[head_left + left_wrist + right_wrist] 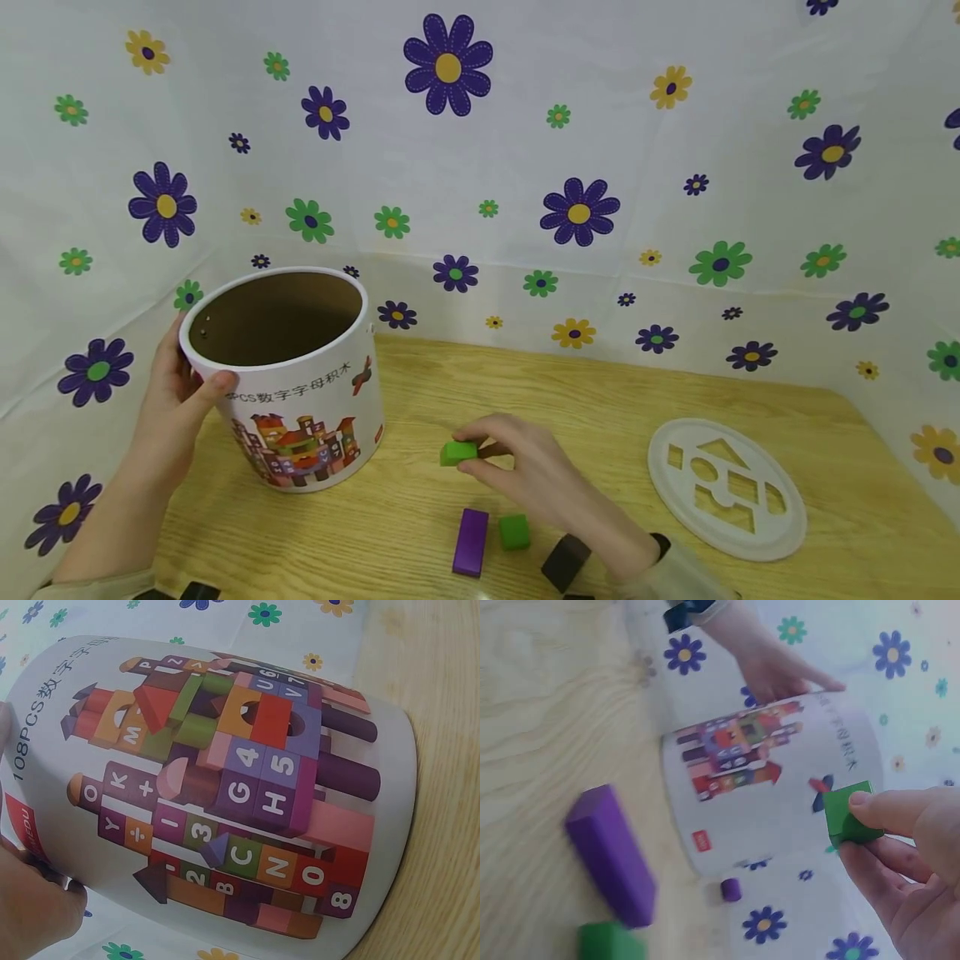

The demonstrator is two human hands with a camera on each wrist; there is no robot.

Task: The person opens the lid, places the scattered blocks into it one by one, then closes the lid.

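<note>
My left hand (176,400) grips the side of a white bucket (281,383), with the thumb on the printed front and the other fingers partly hidden behind. In the left wrist view, the bucket's print (247,780) of stacked letter and number blocks fills the middle. My right hand (525,467) pinches a small green block (459,452) between thumb and fingers, raised above the table to the right of the bucket. The right wrist view shows this green block (853,814) in front of the bucket. Below that hand lie a long purple block (471,542) and another green block (514,532).
A white round plate with cut-out shapes (663,492) lies on the wooden table (585,383) at the right. A small purple cylinder (731,889) shows in the right wrist view. Flower-printed cloth (510,150) stands behind and at the sides. A black device (566,562) sits by the right wrist.
</note>
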